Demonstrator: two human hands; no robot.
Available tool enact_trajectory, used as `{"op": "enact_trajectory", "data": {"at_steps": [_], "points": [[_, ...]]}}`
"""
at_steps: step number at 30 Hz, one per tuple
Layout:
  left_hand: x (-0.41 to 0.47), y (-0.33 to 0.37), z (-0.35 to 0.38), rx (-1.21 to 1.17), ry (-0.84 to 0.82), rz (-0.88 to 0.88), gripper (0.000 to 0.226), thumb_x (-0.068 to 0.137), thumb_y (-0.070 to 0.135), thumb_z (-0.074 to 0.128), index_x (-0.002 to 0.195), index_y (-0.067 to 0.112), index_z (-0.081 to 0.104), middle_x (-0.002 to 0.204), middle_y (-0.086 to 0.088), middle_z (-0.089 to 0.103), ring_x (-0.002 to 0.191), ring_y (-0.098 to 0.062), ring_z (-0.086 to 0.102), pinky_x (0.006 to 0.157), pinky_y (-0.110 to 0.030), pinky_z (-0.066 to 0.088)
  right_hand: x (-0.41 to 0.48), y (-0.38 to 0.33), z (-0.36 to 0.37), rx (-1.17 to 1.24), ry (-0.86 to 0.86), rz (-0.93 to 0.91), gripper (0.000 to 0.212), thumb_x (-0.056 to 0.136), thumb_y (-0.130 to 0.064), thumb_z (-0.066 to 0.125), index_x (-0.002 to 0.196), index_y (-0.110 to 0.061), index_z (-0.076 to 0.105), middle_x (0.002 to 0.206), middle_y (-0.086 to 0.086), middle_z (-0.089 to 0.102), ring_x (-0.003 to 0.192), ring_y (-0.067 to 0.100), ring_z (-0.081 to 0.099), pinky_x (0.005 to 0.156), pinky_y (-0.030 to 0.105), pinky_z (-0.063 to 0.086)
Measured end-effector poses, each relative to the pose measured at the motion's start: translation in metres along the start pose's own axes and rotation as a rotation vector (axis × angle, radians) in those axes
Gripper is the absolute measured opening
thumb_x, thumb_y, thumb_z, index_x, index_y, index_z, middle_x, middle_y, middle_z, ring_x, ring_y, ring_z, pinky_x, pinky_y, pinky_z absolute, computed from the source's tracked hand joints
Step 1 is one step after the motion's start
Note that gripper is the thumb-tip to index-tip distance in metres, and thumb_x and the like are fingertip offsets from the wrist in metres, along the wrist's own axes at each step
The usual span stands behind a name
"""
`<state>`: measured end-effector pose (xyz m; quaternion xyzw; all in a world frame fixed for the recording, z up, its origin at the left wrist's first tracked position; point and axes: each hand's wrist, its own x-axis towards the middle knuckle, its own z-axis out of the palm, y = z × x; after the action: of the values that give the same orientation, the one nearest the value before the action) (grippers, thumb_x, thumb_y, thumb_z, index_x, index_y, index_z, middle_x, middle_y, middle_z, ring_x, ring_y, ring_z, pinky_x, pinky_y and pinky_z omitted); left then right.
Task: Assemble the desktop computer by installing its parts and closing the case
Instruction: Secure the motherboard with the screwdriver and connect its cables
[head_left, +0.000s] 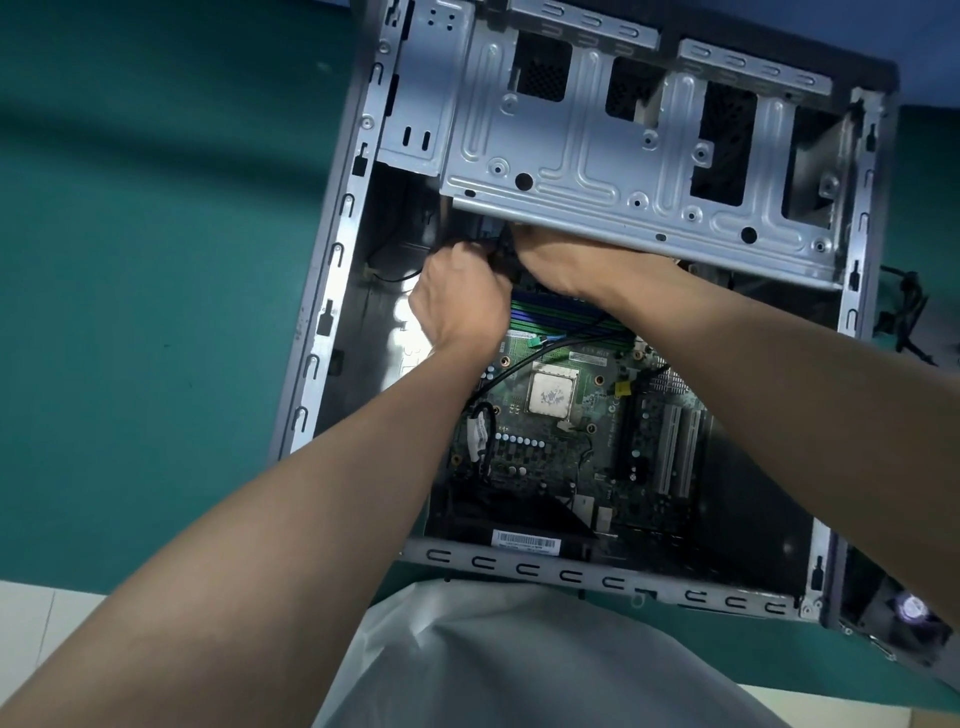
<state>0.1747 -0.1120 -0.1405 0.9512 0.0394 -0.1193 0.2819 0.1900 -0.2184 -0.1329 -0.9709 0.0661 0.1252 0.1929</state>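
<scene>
The case (332, 270) lies open on its side by the near edge of the green table (130, 260), so its inside faces up. Near the case's left wall, the left hand (460, 301) curls its fingers round a black cable (501, 255), probably to steady its plug. The right hand (566, 265) meets it there, fingers hidden under the drive cage (597, 171), so I cannot tell its grip. The motherboard (587, 447) sits on the case floor, CPU (553, 392) bare.

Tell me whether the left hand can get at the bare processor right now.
Probably yes: the processor lies uncovered near the left hand, which would first have to release the black cable.
</scene>
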Motion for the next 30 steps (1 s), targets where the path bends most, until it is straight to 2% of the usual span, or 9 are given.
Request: {"op": "enact_trajectory", "data": {"at_steps": [6,10,15,18,20,23,26,28,30], "points": [[-0.005,-0.009,-0.019,0.102,-0.238,0.119,0.021,0.094,0.025,0.053,0.096,0.008,0.065,0.110,-0.011,0.060,0.103,-0.027,0.053,0.077,-0.037,0.037,0.006,-0.001,-0.006,-0.005,-0.066,0.115,0.040,0.099,-0.009,0.032,0.063,-0.026,0.025,0.062,-0.007,0.032,0.053,0.004,0.028,0.050,0.022,0.022],[-0.011,-0.020,-0.028,0.195,-0.431,0.185,0.026,0.098,0.030,0.047,0.113,0.015,0.061,0.133,-0.008,0.048,0.127,-0.027,0.039,0.096,-0.044,0.039,0.004,-0.005,-0.008,0.007,-0.024,0.046,0.039,0.101,-0.015,0.031,0.064,-0.027,0.028,0.062,-0.008,0.032,0.053,0.004,0.028,0.051,0.022,0.022],[-0.018,-0.024,-0.033,0.270,-0.534,0.239,0.034,0.097,0.026,0.048,0.129,0.016,0.051,0.140,-0.007,0.038,0.132,-0.026,0.028,0.099,-0.044,0.037,-0.001,-0.003,-0.009,-0.069,-0.021,0.037,0.022,0.098,-0.012,0.034,0.078,-0.014,0.043,0.062,-0.004,0.037,0.055,0.015,0.038,0.061,0.034,0.041],[-0.022,-0.025,-0.035,0.294,-0.575,0.268,0.044,0.095,0.022,0.053,0.137,0.015,0.043,0.149,-0.004,0.026,0.137,-0.024,0.019,0.104,-0.048,0.033,-0.001,-0.001,-0.009,-0.100,-0.019,0.064,0.019,0.100,-0.017,0.035,0.084,-0.014,0.045,0.065,-0.002,0.043,0.060,0.019,0.043,0.063,0.035,0.042],[-0.023,-0.025,-0.036,0.311,-0.586,0.299,0.048,0.092,0.020,0.058,0.136,0.012,0.042,0.151,0.000,0.022,0.138,-0.024,0.016,0.105,-0.049,0.031,-0.003,-0.009,-0.011,-0.074,-0.023,0.040,0.023,0.102,-0.025,0.033,0.090,-0.014,0.049,0.074,0.002,0.052,0.065,0.021,0.049,0.065,0.033,0.044],[-0.023,-0.025,-0.039,0.318,-0.623,0.324,0.054,0.089,0.021,0.063,0.138,0.012,0.040,0.151,0.005,0.025,0.137,-0.025,0.018,0.104,-0.050,0.033,-0.006,-0.017,-0.012,-0.057,-0.163,-0.002,0.035,0.104,-0.024,0.026,0.113,-0.006,0.055,0.107,0.018,0.060,0.094,0.031,0.057,0.090,0.041,0.044],[-0.022,-0.027,-0.040,0.311,-0.666,0.321,0.060,0.090,0.019,0.062,0.143,0.013,0.034,0.152,0.007,0.025,0.139,-0.027,0.018,0.106,-0.054,0.030,-0.008,-0.016,-0.016,-0.081,-0.052,-0.014,0.024,0.102,-0.020,0.031,0.089,-0.009,0.048,0.066,0.003,0.045,0.056,0.016,0.043,0.062,0.038,0.038],[-0.022,-0.027,-0.040,0.301,-0.669,0.323,0.059,0.090,0.017,0.061,0.143,0.012,0.035,0.150,0.007,0.028,0.138,-0.027,0.019,0.105,-0.054,0.030,-0.006,-0.015,-0.017,-0.141,-0.003,-0.005,0.022,0.102,-0.023,0.033,0.086,-0.012,0.043,0.060,-0.003,0.033,0.050,0.010,0.033,0.051,0.028,0.028],[-0.022,-0.028,-0.040,0.281,-0.669,0.320,0.054,0.091,0.015,0.058,0.141,0.012,0.037,0.147,0.007,0.030,0.137,-0.027,0.021,0.104,-0.053,0.030,-0.004,-0.019,-0.017,-0.146,-0.026,0.001,0.026,0.103,-0.027,0.031,0.085,-0.013,0.044,0.061,-0.002,0.038,0.049,0.012,0.036,0.046,0.023,0.028]]}}
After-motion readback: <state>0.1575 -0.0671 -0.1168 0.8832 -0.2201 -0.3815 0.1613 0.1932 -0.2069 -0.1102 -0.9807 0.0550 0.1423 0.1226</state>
